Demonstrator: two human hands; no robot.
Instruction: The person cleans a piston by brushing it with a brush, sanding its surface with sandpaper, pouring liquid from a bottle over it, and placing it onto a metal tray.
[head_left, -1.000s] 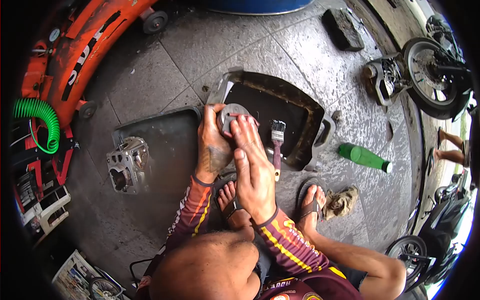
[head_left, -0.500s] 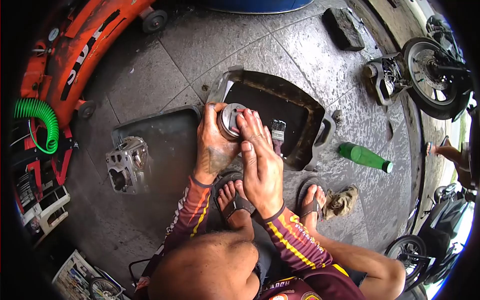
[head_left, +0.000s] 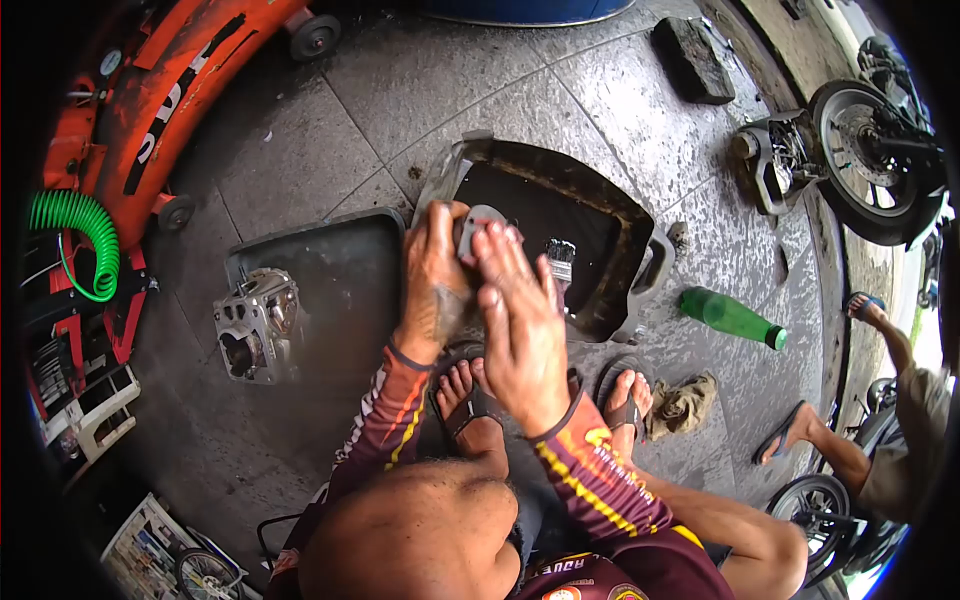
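My left hand [head_left: 434, 280] is wrapped round a round grey metal part [head_left: 479, 228], above the near left edge of a black tray [head_left: 600, 318]. Against the part's face lie the fingers of my right hand [head_left: 520, 330], pressed together over something reddish that is mostly hidden. A brush [head_left: 561, 262] with wet dark bristles rests at the tray, just right of my right fingers. To the left, a metal engine casing [head_left: 256, 325] sits on a second, dark grey tray [head_left: 340, 235].
A green bottle [head_left: 733, 317] and a crumpled rag [head_left: 682, 407] lie on the right. Motorcycles [head_left: 868, 150] and another person's legs [head_left: 835, 445] are at the right edge. A dark block [head_left: 692, 62] lies at the back; an orange machine [head_left: 180, 80] and green hose [head_left: 85, 235] stand left.
My right hand has shifted over the metal part, which has tilted in my left hand. The other person's legs have come closer at the right.
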